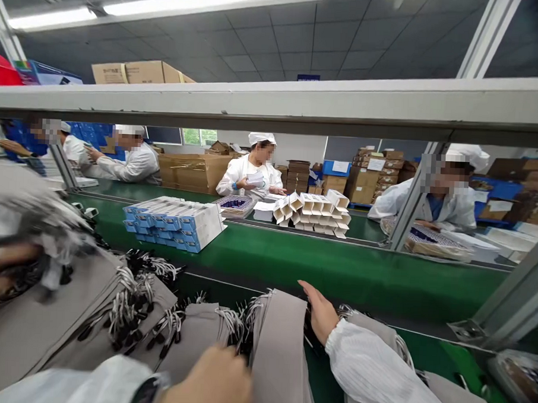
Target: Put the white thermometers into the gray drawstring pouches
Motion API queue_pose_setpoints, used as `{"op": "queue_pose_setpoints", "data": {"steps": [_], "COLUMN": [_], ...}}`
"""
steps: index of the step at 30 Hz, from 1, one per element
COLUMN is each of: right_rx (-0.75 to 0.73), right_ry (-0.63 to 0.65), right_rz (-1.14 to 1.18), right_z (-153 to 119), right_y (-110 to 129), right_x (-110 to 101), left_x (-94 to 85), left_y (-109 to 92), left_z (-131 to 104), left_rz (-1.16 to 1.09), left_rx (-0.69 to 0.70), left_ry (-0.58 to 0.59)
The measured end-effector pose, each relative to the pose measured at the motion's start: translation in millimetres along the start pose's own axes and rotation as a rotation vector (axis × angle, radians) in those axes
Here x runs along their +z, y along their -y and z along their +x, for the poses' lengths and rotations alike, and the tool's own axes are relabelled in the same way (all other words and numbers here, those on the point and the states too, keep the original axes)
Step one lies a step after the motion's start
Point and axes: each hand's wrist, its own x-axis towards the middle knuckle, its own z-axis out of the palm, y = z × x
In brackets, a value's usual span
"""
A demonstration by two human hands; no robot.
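Your right hand lies flat, fingers apart, on a grey pouch; left hand curled, grip unclear. Pouches look soft, light, limp: take hold by the edge, clear of the cords.

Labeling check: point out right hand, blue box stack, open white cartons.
right hand (321, 311), head view, back of the hand
blue box stack (174, 222), head view, top face
white cartons (313, 212), head view, middle carton's open flap

no text clear enough to read
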Motion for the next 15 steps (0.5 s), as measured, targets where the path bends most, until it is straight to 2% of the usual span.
{"op": "queue_pose_setpoints", "data": {"steps": [1, 3, 5, 7, 9, 12, 15], "right_rx": [0.004, 0.002, -0.027, -0.092, -0.161, -0.197, -0.273], "right_ry": [-0.003, -0.006, -0.044, -0.114, -0.177, -0.203, -0.204], "right_rz": [-0.005, -0.013, -0.013, -0.002, 0.020, 0.050, -0.002], "right_z": [0, 2, 3, 4, 3, -1, -4], "right_y": [1, 4, 9, 12, 14, 18, 26], "right_x": [0, -2, -4, -5, -6, -8, -15], "left_x": [-11.4, -28.1, -31.8, -20.6, 0.5, 32.5, 48.5], "left_y": [-9, -20, -19, -9, 5, 24, 32], "left_z": [16, 49, 81, 105, 122, 131, 132], "left_rz": [-0.010, -0.041, 0.024, 0.061, 0.087, 0.102, 0.140], "left_rx": [0.068, 0.129, 0.155, 0.124, 0.071, 0.102, 0.156], "left_ry": [-0.102, -0.402, -0.593, -0.654, -0.667, -0.690, -0.799]}}
